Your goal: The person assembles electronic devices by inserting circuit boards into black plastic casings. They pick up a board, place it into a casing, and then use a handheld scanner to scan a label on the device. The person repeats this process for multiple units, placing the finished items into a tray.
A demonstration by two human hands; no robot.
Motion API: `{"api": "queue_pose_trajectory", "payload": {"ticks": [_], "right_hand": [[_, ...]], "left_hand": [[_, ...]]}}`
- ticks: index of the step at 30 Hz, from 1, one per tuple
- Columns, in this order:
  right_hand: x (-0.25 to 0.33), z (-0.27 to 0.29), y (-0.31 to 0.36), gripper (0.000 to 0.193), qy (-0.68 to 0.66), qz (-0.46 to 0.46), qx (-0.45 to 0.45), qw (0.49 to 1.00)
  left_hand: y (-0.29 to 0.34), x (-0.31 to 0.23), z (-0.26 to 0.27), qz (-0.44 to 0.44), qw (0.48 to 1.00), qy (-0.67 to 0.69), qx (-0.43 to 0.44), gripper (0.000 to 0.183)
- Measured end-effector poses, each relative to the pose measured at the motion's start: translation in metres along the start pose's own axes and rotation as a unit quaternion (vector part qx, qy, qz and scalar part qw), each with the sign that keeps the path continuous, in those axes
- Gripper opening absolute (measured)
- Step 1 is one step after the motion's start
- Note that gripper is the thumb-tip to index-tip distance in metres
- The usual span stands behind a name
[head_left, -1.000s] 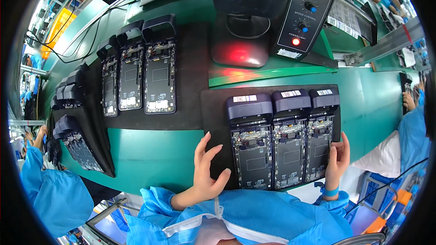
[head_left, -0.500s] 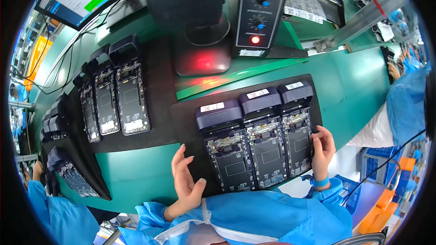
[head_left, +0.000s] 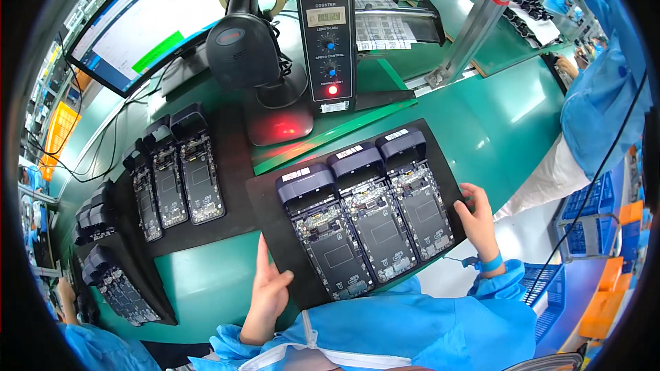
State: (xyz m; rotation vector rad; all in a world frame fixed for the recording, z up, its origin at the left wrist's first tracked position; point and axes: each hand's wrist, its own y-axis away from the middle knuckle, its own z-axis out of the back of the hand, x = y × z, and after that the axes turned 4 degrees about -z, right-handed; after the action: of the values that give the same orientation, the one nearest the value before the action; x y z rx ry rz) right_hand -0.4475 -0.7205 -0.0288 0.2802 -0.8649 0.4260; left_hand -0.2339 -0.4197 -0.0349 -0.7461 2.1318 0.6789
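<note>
In front of me a black mat [head_left: 268, 213] carries three opened handheld devices side by side. They are the left device [head_left: 337, 257], the middle device [head_left: 381, 233] and the right device [head_left: 421, 213]. Each shows a bare circuit board, and a dark blue hood with a white label rises at its far end. My left hand [head_left: 268, 295] is at the mat's near left edge, thumb over the top and index finger stretched along the side. At the right edge my right hand [head_left: 479, 223] pinches the mat, thumb on top; its other fingertips are partly hidden.
More opened devices [head_left: 199, 178] lie on another mat at the left, with further ones [head_left: 120, 288] nearer. Behind stand a scanner on a stand [head_left: 240, 51], a label machine [head_left: 326, 48] with a red light, and a monitor [head_left: 137, 34]. A co-worker's blue sleeve [head_left: 598, 117] is at the right.
My hands have come onto the mat's two side edges, the right one from beside the right device. The mat with its devices sits more turned. The whole view has shifted.
</note>
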Motion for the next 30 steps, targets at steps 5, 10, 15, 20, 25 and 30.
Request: {"api": "queue_pose_trajectory", "payload": {"ticks": [5, 10, 15, 20, 25, 30], "right_hand": [[-0.008, 0.004, -0.006, 0.036, -0.099, 0.006, 0.012, 0.995], [0.010, -0.056, 0.033, 0.049, 0.223, 0.151, -0.270, 0.924], [0.041, -0.053, 0.061, 0.051, 0.253, 0.170, -0.142, 0.942], [-0.009, -0.062, 0.044, 0.042, 0.390, 0.130, -0.271, 0.871], [-0.010, -0.049, 0.026, 0.041, 0.385, 0.094, -0.261, 0.880], [-0.040, 0.001, -0.037, 0.040, 0.424, 0.071, -0.247, 0.868]], "left_hand": [[-0.007, 0.004, -0.002, 0.057, 0.997, -0.012, 0.045, 0.099], [-0.049, 0.060, -0.002, 0.039, 0.986, 0.042, 0.159, 0.096], [-0.095, 0.112, -0.143, 0.123, 0.952, 0.093, 0.263, 0.079], [-0.130, 0.116, -0.145, 0.134, 0.850, -0.304, 0.409, 0.069], [-0.083, 0.030, -0.059, -0.156, 0.811, -0.391, 0.406, 0.035], [-0.011, -0.038, 0.036, -0.238, 0.808, -0.497, 0.211, 0.030]]}}
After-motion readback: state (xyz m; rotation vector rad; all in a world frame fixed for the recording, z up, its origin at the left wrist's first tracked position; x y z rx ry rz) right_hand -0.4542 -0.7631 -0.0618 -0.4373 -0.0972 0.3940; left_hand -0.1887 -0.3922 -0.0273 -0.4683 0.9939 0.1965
